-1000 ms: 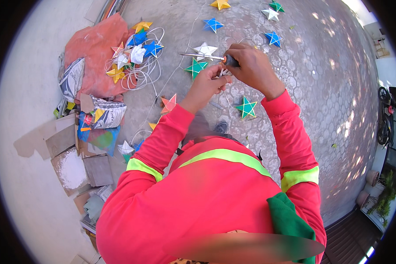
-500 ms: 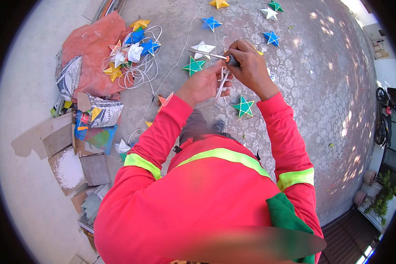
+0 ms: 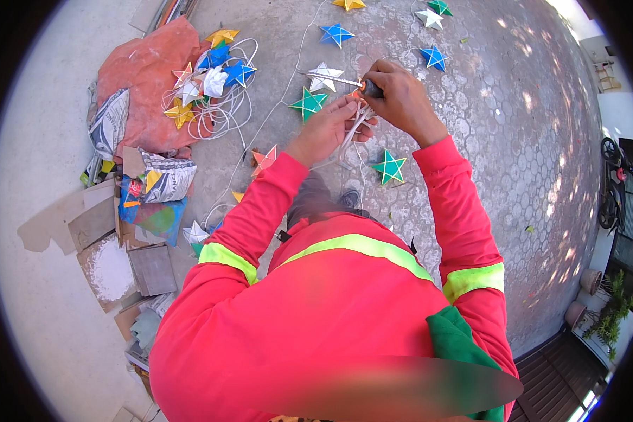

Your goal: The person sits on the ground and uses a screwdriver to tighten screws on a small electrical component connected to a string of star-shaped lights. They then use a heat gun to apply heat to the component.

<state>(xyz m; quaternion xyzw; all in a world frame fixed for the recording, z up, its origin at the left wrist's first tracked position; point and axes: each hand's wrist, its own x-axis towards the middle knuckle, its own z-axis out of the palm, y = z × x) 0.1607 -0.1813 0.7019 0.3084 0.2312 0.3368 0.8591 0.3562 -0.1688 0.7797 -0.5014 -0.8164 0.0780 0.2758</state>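
Observation:
My right hand (image 3: pixel 404 100) is closed round the dark handle of a screwdriver (image 3: pixel 372 88), whose thin metal shaft points left. Just below it, the fingers of my left hand (image 3: pixel 328 131) pinch a white electric cord (image 3: pixel 352 135) that hangs down in a bent bundle. A small orange bit shows where both hands meet; its kind is unclear. On the ground beyond the hands lie a white star lantern (image 3: pixel 323 76) and a green star lantern (image 3: pixel 308 104). Nearer my feet is another green star lantern (image 3: pixel 389 167), and a red one (image 3: pixel 264 160) lies beside my left sleeve.
At left, a heap of star lanterns and coiled white cord (image 3: pixel 221 105) rests by a reddish sheet (image 3: pixel 144 77). Printed sacks (image 3: pixel 169 177) and flat tiles or boards (image 3: pixel 152 271) line the wall. Further blue star lanterns (image 3: pixel 434 58) are strung across the paving. Potted plants (image 3: pixel 612 313) stand at right.
My left hand has shifted slightly right, closer to the right hand. The screwdriver has moved a little, and the white cord hangs at a greater slant.

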